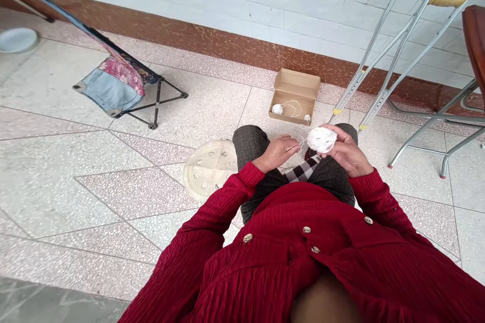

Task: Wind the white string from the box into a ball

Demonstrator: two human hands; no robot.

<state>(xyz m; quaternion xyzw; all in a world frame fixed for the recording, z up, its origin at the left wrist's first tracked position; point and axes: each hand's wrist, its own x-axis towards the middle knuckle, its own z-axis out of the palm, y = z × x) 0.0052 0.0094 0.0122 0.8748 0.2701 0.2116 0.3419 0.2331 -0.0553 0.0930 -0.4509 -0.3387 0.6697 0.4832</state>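
A well-wound ball (pixel 321 140) is held in the curled right grip (pixel 347 154); thread (pixel 302 142) is left loose, seemingly pinched by the left grip (pixel 278 152). Smaller balls (pixel 277 109) are seen at the box's (pixel 296 82) near corners.

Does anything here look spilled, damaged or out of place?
Nothing looks spilled or damaged. The only slightly untidy spot is the open cardboard box on the floor, where a slack yarn loop lies beside a small white ball. The larger yarn ball in the right hand looks intact.
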